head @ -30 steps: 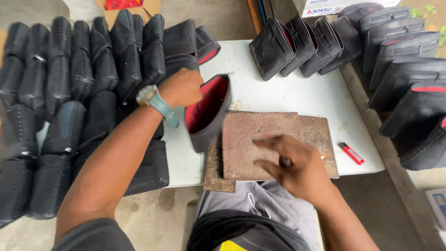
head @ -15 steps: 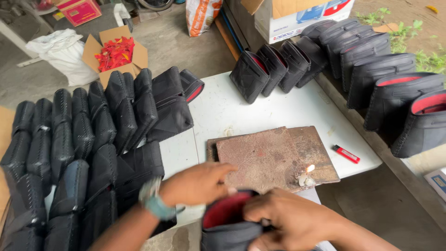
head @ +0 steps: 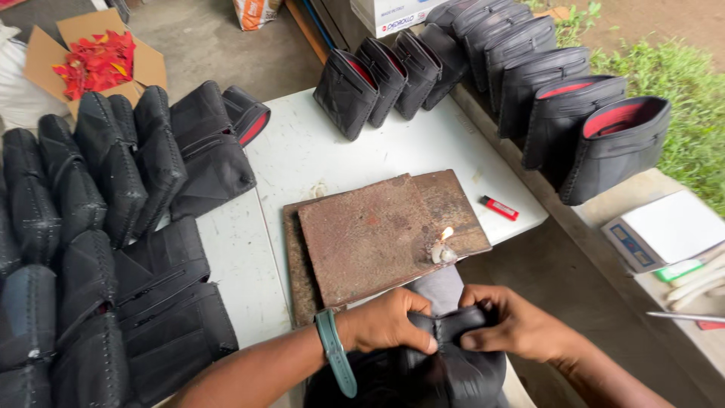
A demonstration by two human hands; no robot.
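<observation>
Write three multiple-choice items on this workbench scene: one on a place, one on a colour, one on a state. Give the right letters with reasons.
1. Where does the red lighter lie?
A. on the white table, right of the rusty metal plate
B. inside the cardboard box
C. on the grass

2. What colour is the watch strap on the left hand?
A. yellow
B. teal
C. white

3. What state is the small candle stub in?
A. unlit
B. lit
C. snapped in two

Answers: 1 A, it rests on the table beside the plate. 2 B, the band reads teal. 3 B, a flame shows above it.
</observation>
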